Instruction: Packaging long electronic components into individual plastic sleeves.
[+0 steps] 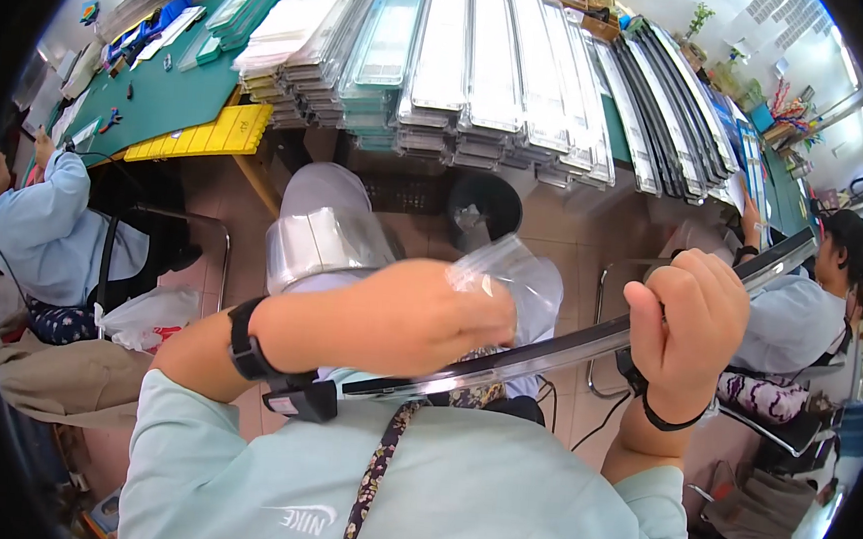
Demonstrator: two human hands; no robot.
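Package stacks [469, 54] on green table [188, 85]

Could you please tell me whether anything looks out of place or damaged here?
Nothing looks plainly spilled or damaged. The only slightly untidy spot is straight ahead, in the stacks of long clear packs: their front ends do not line up, so the edge looks ragged.
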